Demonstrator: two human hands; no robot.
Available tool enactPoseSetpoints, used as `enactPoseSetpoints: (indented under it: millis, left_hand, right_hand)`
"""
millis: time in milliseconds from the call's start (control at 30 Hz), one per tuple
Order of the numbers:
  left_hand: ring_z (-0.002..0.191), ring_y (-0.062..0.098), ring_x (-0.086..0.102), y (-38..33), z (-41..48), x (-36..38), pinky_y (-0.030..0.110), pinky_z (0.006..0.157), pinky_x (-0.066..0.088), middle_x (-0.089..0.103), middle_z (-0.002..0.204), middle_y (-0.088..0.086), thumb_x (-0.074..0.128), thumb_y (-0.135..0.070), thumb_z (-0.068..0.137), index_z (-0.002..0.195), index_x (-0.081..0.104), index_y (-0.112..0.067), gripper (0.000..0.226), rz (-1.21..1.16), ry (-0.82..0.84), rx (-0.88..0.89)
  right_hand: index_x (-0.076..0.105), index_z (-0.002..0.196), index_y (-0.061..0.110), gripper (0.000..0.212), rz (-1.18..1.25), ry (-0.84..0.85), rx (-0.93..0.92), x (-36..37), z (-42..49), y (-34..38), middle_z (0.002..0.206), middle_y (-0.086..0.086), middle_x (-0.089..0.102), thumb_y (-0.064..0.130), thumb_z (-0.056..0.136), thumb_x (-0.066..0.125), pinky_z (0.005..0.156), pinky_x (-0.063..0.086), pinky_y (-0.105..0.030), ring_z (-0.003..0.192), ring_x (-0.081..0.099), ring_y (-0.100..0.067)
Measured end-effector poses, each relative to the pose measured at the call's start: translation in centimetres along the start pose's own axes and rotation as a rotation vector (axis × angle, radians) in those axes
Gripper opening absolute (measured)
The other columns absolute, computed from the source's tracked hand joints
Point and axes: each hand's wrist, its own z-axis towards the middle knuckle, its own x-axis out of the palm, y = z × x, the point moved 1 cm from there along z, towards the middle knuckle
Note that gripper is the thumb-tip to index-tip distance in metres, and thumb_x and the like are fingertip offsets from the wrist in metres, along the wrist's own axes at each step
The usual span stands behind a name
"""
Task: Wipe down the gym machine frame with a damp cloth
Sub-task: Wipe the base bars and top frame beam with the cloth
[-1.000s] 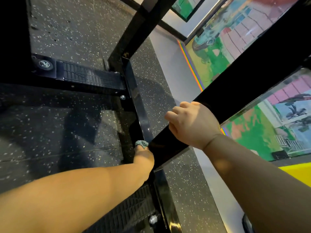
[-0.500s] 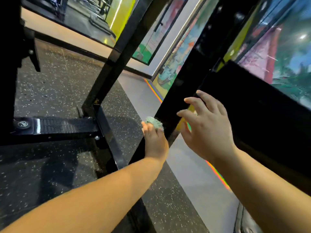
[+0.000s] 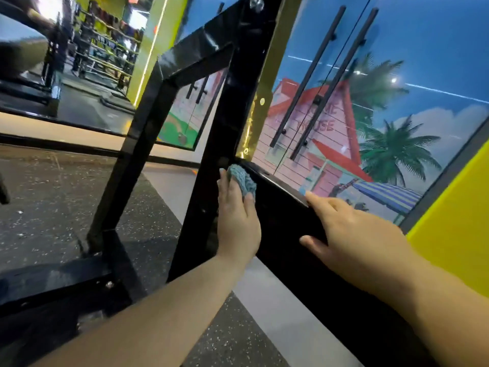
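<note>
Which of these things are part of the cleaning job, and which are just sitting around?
In the job: blue cloth, gripped by the left hand; black machine frame it is pressed against; right hand, resting open on the frame.
Just around: painted glass doors, black door handles, speckled floor, distant racks.

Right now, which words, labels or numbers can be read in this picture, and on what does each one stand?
"HOUSE": red letters on the painted pink house, crossed by a black door handle.
"ME": end of the word above; its start is hidden.
Red sign at top left: too blurred to read.
</note>
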Motion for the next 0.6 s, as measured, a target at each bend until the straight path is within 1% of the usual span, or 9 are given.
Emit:
enactPoseSetpoints:
  millis: [67,133,167,200,267,367,467,533,600]
  left_hand:
    - [0.137,-0.005,-0.010,-0.3,-2.3,1.1,0.000,0.103,-0.004,-0.010,0.146,-0.023,0.032,-0.016,0.101,0.149,0.004,-0.020,0.055,0.007,-0.015,0.056]
    - [0.139,-0.005,-0.009,-0.7,-5.5,2.0,0.009,0.111,0.003,-0.012,0.143,-0.028,0.032,-0.015,0.101,0.144,-0.002,-0.030,0.057,-0.003,0.032,0.070]
    - [0.141,-0.003,-0.008,-0.9,-6.7,2.2,0.014,0.113,0.006,-0.013,0.143,-0.028,0.033,-0.016,0.101,0.140,-0.005,-0.033,0.057,0.007,0.057,0.090]
    - [0.142,0.000,-0.007,-0.9,-7.6,2.3,0.014,0.113,0.006,-0.013,0.144,-0.027,0.033,-0.016,0.101,0.137,-0.008,-0.034,0.058,0.034,0.074,0.110]
    - [0.142,0.003,-0.007,-1.4,-7.9,2.7,0.000,0.105,0.001,-0.011,0.148,-0.020,0.034,-0.014,0.101,0.140,-0.010,-0.028,0.060,0.056,0.073,0.083]
    - [0.145,0.011,-0.002,-1.8,-5.9,3.1,-0.010,0.094,-0.001,-0.001,0.158,-0.001,0.033,-0.009,0.101,0.150,0.003,-0.012,0.057,0.050,-0.022,-0.016]
    - [0.146,0.020,0.004,-2.5,-6.9,4.2,-0.006,0.100,0.002,0.005,0.158,0.010,0.031,-0.006,0.100,0.149,0.008,-0.004,0.054,-0.002,-0.104,-0.076]
    - [0.145,0.023,0.008,-3.7,-9.4,5.4,-0.001,0.105,0.005,0.008,0.157,0.014,0.031,-0.007,0.100,0.147,0.009,0.000,0.052,-0.011,-0.128,-0.145]
    - [0.144,0.026,0.018,-4.6,-12.4,7.0,0.016,0.114,0.014,0.017,0.155,0.016,0.035,-0.022,0.101,0.148,0.014,-0.003,0.056,-0.060,-0.095,-0.286]
  right_hand:
    - [-0.002,0.150,0.040,0.071,-0.073,0.286,0.052,-1.1,-0.7,-2.5,0.150,0.007,0.037,0.067,0.092,0.029,0.097,0.046,-0.038,0.129,0.046,-0.021]
    - [-0.006,0.150,0.043,0.077,0.034,0.448,0.062,-1.7,-1.3,-4.2,0.144,-0.002,0.046,0.073,0.085,0.023,0.098,0.043,-0.038,0.124,0.050,-0.025]
    - [-0.006,0.150,0.043,0.080,0.151,0.473,0.044,-1.8,-1.2,-4.5,0.145,-0.004,0.046,0.073,0.081,0.022,0.101,0.041,-0.038,0.124,0.049,-0.026]
    - [-0.004,0.151,0.041,0.080,0.252,0.469,0.024,-1.3,-1.5,-4.7,0.148,-0.004,0.042,0.070,0.082,0.023,0.104,0.038,-0.038,0.127,0.047,-0.025]
    - [0.003,0.152,0.036,0.074,0.366,0.375,0.009,0.0,-2.5,-5.2,0.151,-0.003,0.038,0.065,0.088,0.023,0.105,0.037,-0.039,0.129,0.045,-0.025]
    - [0.007,0.153,0.035,0.066,0.425,0.316,0.012,1.1,-3.2,-5.3,0.139,-0.009,0.046,0.060,0.094,0.024,0.099,0.041,-0.045,0.119,0.050,-0.030]
    - [0.004,0.153,0.035,0.062,0.428,0.304,0.004,1.1,-3.7,-5.2,0.127,-0.011,0.047,0.056,0.098,0.025,0.095,0.042,-0.043,0.116,0.049,-0.032]
    - [0.002,0.152,0.036,0.061,0.432,0.300,-0.021,1.0,-3.9,-5.2,0.127,-0.010,0.045,0.055,0.098,0.023,0.088,0.042,-0.040,0.117,0.048,-0.032]
    - [0.002,0.152,0.038,0.059,0.500,0.316,-0.031,1.0,-3.9,-5.6,0.128,-0.008,0.044,0.054,0.099,0.022,0.079,0.038,-0.039,0.116,0.048,-0.031]
